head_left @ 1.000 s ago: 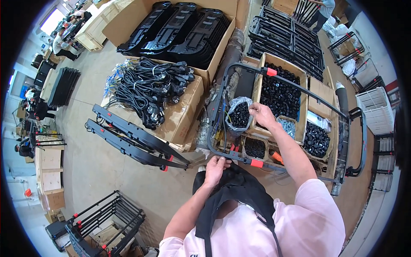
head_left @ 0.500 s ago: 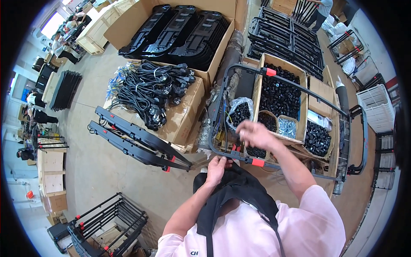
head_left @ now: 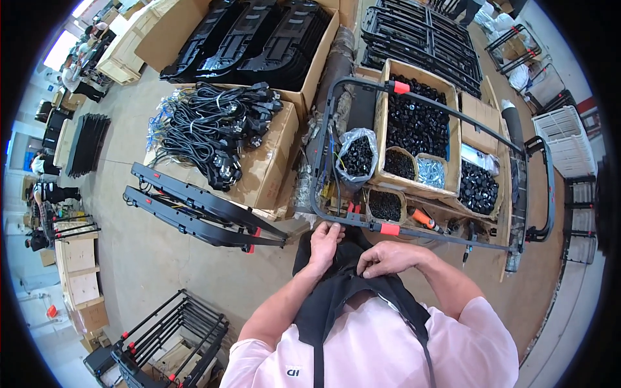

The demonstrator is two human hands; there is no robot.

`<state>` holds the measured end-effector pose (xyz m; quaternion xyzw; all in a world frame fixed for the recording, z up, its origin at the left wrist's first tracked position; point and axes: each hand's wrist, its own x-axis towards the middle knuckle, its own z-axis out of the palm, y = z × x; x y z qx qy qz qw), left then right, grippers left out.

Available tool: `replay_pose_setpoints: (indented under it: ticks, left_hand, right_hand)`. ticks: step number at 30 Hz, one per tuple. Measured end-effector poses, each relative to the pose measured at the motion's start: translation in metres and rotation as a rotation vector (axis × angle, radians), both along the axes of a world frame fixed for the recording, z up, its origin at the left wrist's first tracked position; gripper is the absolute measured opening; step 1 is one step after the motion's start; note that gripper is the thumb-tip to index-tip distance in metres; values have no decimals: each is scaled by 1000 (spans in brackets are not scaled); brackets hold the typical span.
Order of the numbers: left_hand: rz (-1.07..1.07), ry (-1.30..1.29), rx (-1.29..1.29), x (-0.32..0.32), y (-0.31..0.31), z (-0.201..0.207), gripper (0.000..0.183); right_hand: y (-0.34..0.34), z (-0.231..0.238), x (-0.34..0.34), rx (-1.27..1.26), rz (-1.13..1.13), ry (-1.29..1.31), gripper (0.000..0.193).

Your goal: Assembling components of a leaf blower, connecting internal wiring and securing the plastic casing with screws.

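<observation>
In the head view, the black frame (head_left: 373,226) lies on the far side of both hands, its long axis running left to right. The left hand (head_left: 326,244) is nearer: its thumb and fingers appear closed on the near rail, close to the frame's near-left corner. The right hand (head_left: 386,258) sits apart from the rail, on its near side, in front of the black apron (head_left: 323,294); its fingers are curled, and I cannot tell whether they grasp anything. Beyond the near rail are a tub of small black parts (head_left: 385,205) and, farther right, an orange tool (head_left: 424,218).
</observation>
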<state>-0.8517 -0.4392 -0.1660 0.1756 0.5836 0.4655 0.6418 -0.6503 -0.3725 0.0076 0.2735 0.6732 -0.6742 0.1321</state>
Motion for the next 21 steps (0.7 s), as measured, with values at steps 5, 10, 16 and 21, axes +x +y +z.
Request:
replay_pose_setpoints:
  ticks: [5,10,16,21]
  left_hand:
    - [23,-51,-32,-6,3,1,18]
    - [-7,-77,-75,-12,4,8,18]
    - [-70,-29,-121,-17,4,14,16]
    - [-87,20,-163,-24,7,18,24]
  right_hand:
    - [-5,-7,0,-155,-75,-180,29]
    - [-42,-116,22,-589,-855,-72,26]
    - [-57,-181,-40,-663,-1465,101,15]
    - [-50,-183,-68,-648,-1448,273,8]
